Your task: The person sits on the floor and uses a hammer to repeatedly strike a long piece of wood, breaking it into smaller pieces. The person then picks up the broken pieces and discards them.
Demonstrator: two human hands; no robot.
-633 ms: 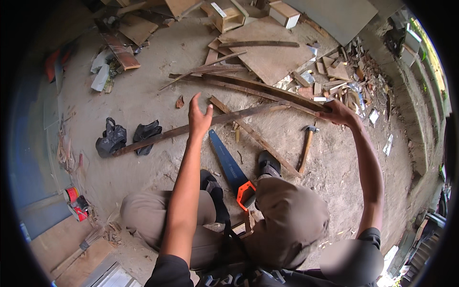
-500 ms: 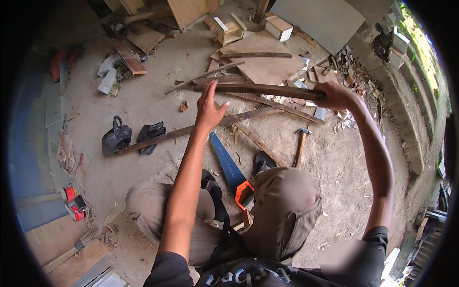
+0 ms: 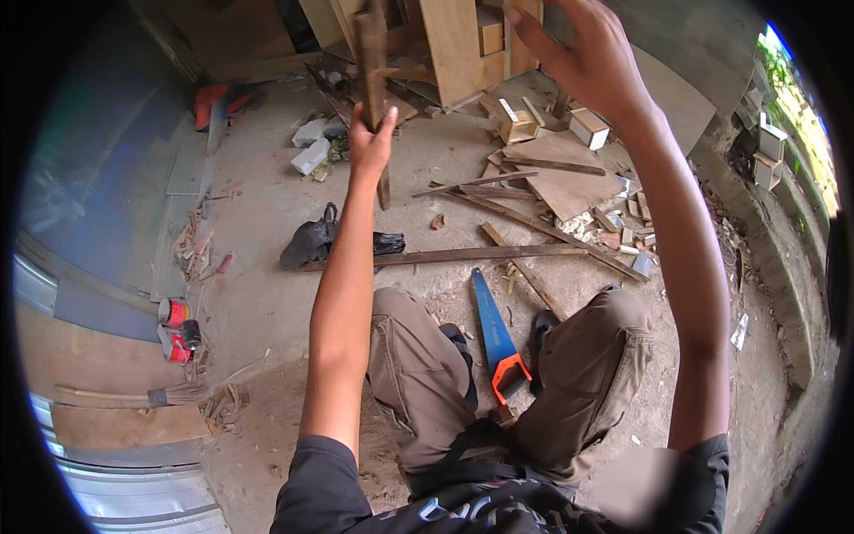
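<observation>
My left hand (image 3: 369,147) is closed round a long dark wooden strip (image 3: 369,67), raised in front of me and standing nearly upright. The strip's top end runs out of the upper edge of the view. My right hand (image 3: 583,58) is lifted high at the upper right, its thumb side spread and no object visible in it; some fingers are cut off by the frame. Between my feet lies a handsaw (image 3: 494,325) with a blue blade and an orange handle. Just beyond it a long brown batten (image 3: 445,256) crosses the floor.
More wooden strips (image 3: 556,227) and a plywood sheet (image 3: 574,178) lie ahead, with rubble beside them. Black plastic bags (image 3: 309,245) sit at the batten's left end. Red cans (image 3: 175,325) and a broom (image 3: 133,394) lie at left. Concrete steps (image 3: 756,258) rise at right.
The strip, level between both hands before, now stands nearly upright in my left hand. My right hand has let go of it and risen. The view has tilted up and turned left.
</observation>
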